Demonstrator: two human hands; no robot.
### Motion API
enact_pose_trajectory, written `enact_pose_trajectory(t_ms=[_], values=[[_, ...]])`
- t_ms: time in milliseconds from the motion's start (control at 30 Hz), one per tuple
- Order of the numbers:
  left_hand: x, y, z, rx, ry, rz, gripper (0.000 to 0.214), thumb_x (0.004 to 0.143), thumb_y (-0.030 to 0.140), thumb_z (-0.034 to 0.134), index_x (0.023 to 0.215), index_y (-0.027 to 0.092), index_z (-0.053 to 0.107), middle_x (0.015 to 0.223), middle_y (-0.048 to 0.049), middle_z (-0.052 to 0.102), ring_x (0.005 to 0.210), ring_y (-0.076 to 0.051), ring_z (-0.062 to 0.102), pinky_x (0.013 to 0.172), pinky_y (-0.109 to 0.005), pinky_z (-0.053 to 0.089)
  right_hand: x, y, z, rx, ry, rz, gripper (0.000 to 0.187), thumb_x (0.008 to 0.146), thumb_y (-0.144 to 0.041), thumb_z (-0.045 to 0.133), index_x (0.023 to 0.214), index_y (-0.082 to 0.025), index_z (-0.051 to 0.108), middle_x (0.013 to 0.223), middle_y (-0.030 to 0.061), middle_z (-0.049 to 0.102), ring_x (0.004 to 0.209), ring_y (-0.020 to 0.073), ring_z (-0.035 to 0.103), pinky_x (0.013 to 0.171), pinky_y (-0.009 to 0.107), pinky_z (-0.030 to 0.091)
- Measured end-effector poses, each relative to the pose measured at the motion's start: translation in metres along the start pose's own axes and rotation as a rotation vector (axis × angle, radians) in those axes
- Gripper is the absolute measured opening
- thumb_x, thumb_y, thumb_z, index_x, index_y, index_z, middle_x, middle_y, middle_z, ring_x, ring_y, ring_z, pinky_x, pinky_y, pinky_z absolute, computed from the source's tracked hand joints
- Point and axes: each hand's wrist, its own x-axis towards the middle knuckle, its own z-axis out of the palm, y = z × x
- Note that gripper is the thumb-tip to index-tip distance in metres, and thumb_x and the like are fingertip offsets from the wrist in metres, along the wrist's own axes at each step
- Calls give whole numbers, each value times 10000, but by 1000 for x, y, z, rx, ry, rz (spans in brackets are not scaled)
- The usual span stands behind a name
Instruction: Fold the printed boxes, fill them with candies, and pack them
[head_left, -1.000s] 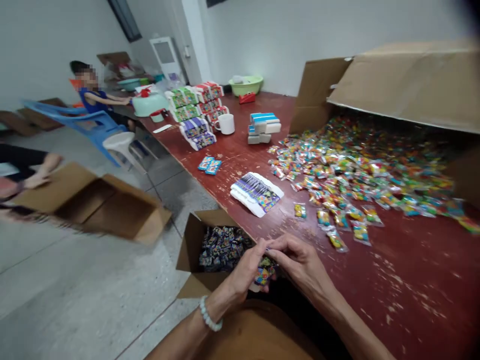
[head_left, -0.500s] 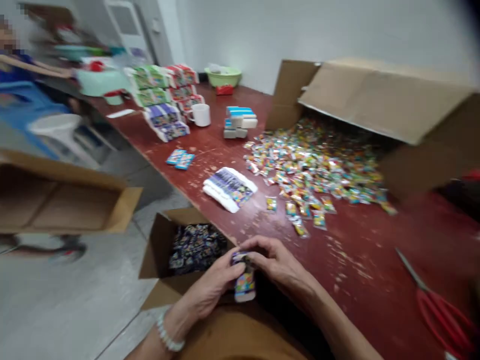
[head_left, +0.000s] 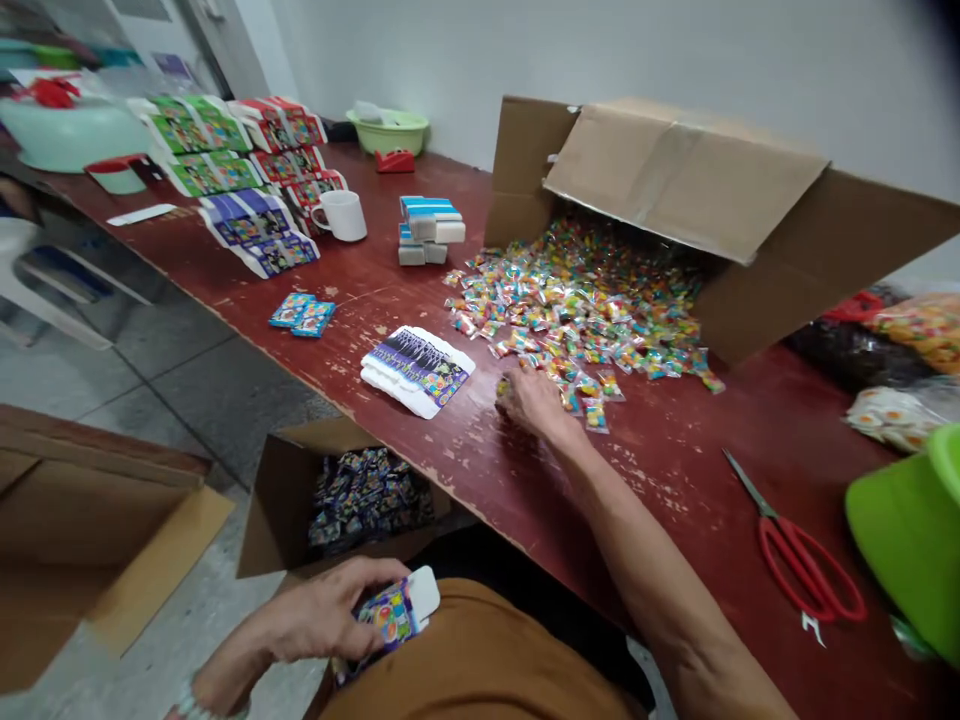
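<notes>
My left hand (head_left: 319, 615) is low by my lap, closed around a small colourful printed packet (head_left: 396, 610) with a white end. My right hand (head_left: 529, 398) reaches out over the red table (head_left: 675, 470), fingers curled down on a loose candy sachet at the near edge of a big heap of colourful sachets (head_left: 577, 310). The heap spills from a cardboard box (head_left: 675, 190) lying on its side. A flat stack of printed packets (head_left: 416, 367) lies just left of my right hand.
An open carton (head_left: 352, 495) of dark packets stands on the floor below the table edge; another carton (head_left: 82, 530) is at left. Red scissors (head_left: 795, 550), a green bowl (head_left: 911, 530), a white mug (head_left: 341, 214), stacked display boxes (head_left: 240, 180) and blue-white boxes (head_left: 429, 228) are on the table.
My hands have parted. The right hand has gone from the packet out to the sachet heap, the left has dropped to my lap with the packet. My view has swung right.
</notes>
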Motion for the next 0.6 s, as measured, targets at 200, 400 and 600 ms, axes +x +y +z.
enact_pose_trajectory(t_ms=[200, 400, 600], values=[[15, 27, 22, -541, 202, 67, 626, 752, 448, 758, 1285, 226, 516, 996, -77, 716, 717, -181, 676, 616, -254, 456, -33, -10, -4, 370, -69, -39, 178, 893, -267, 618, 1035, -169, 658, 926, 66, 737, 849, 197, 702, 770, 301, 532], [33, 73, 40, -652, 293, 291, 510, 753, 346, 812, 1164, 187, 555, 764, 14, 647, 513, -101, 576, 512, -215, 456, -93, -55, 14, 1146, -50, -27, 270, 800, -355, 746, 988, -194, 639, 881, 26, 705, 730, 140, 648, 690, 264, 522], [38, 89, 55, -709, 378, 327, 589, 675, 340, 881, 1147, 183, 567, 712, 46, 607, 461, -67, 510, 422, -177, 434, -107, -57, 18, 912, -23, -182, 138, 872, -314, 696, 947, -199, 676, 779, -3, 657, 657, 126, 565, 620, 249, 458]])
